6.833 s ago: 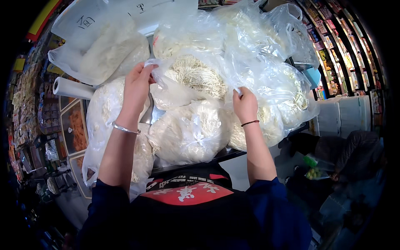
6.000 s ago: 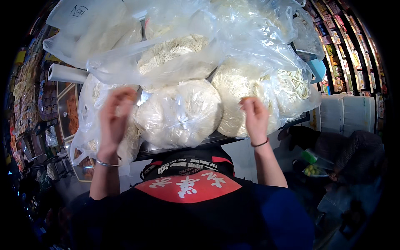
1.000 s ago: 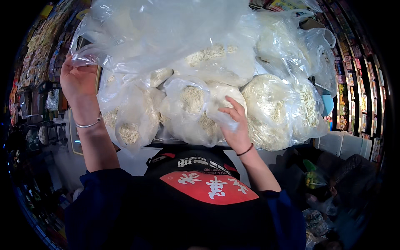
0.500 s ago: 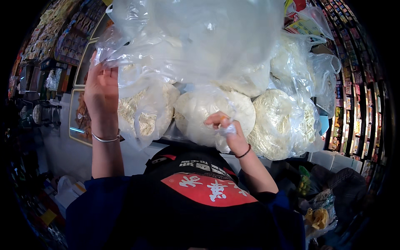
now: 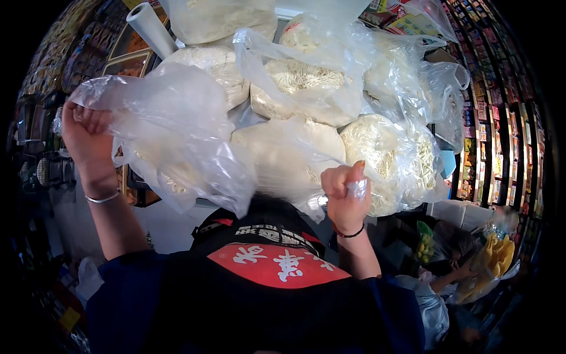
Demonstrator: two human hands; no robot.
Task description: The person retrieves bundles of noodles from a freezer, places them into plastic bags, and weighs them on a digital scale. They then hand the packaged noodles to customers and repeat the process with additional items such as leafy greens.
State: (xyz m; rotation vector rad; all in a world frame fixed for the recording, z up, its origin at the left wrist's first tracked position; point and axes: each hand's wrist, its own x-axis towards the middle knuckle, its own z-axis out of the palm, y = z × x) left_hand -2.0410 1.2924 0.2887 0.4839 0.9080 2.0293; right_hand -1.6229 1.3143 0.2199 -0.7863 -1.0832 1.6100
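My left hand (image 5: 88,133) is closed on the edge of a clear plastic bag (image 5: 171,112). The bag spreads rightward from it, draped over a bag of pale noodles (image 5: 168,168) at the near left. My right hand (image 5: 348,192) is closed, thumb up, a bit of clear plastic at its fingers. From it, stretched film runs left across the middle noodle bag (image 5: 289,147), so it grips that bag's plastic. Right of it sits another bag of noodles (image 5: 374,153). Behind lie an open-topped noodle bag (image 5: 303,79) and a further pale bag (image 5: 215,71).
A roll of clear film (image 5: 150,29) stands at the far left, beside framed trays (image 5: 130,62) of brownish food. Shelves of packaged goods (image 5: 495,130) line the right. At the lower right, another person's hand (image 5: 463,271) is by a bag with yellow contents (image 5: 498,256).
My left hand has moved left and slightly nearer; the large plastic above the noodles has dropped left, uncovering the bags behind. My right hand has shifted right and now grips the middle bag's plastic.
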